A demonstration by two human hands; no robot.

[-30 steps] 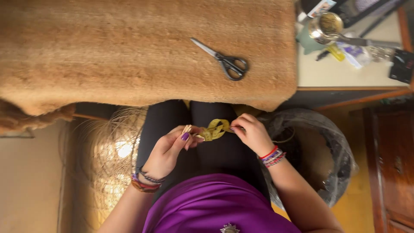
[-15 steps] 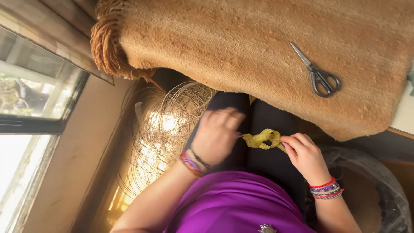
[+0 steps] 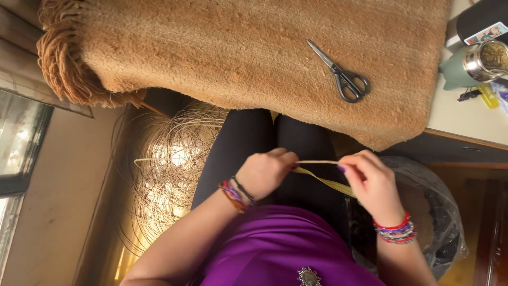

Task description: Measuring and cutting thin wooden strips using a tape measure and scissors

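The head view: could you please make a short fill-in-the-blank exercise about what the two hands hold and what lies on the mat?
1. The left hand and the right hand both hold a pale yellow ____ stretched between them.
2. On the brown mat lies a pair of ____ with dark handles.
3. The coil of thin cane lies on the person's ____ side.
4. Both wrists wear beaded ____.

Missing words: strip; scissors; left; bracelets

A home craft corner: a table (image 3: 465,119) draped with a fringed woven mat (image 3: 238,53), scissors (image 3: 341,74) on it, coiled cane (image 3: 169,169) on the floor beside a window (image 3: 21,137).
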